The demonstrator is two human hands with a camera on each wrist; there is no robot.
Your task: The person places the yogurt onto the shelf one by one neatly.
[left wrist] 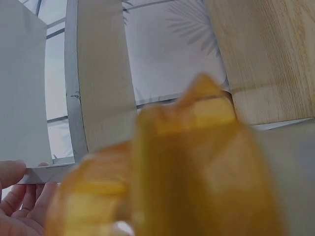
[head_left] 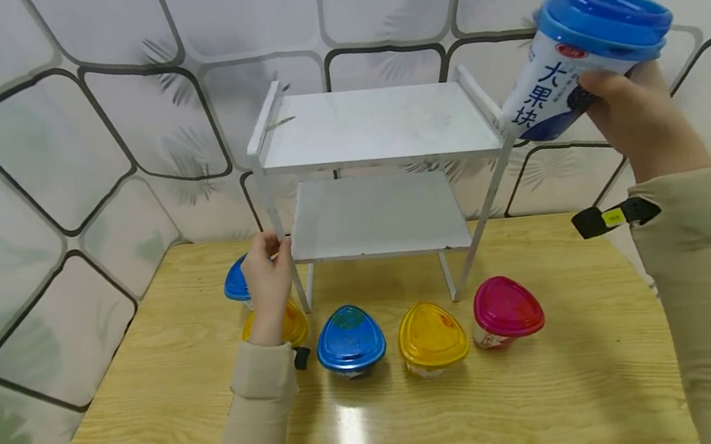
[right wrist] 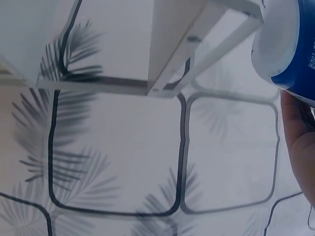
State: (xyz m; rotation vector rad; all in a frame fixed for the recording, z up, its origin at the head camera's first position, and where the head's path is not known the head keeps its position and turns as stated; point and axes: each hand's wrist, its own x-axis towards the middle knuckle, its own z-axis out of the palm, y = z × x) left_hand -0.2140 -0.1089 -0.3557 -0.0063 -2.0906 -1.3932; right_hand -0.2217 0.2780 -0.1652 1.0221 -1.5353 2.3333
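My right hand (head_left: 644,115) grips a large yogurt cup (head_left: 549,85) with a blue lid, up in the air beside the right upper end of a white two-tier rack (head_left: 379,125). The cup is tilted; its white base and blue side show at the edge of the right wrist view. At the rack's left side, my left hand (head_left: 265,279) pinches the front leg between thumb and fingers. The left wrist view shows its thumb and fingers (left wrist: 39,206) on either side of the white bar. Both rack shelves are bare.
On the wooden table (head_left: 412,428), in front of the rack, stand a blue-lidded cup (head_left: 349,339), a yellow-lidded cup (head_left: 432,335) and a red-lidded cup (head_left: 505,307). Another blue lid (head_left: 234,282) and yellow lid (head_left: 294,324) are partly hidden by my left hand. A patterned wall stands behind.
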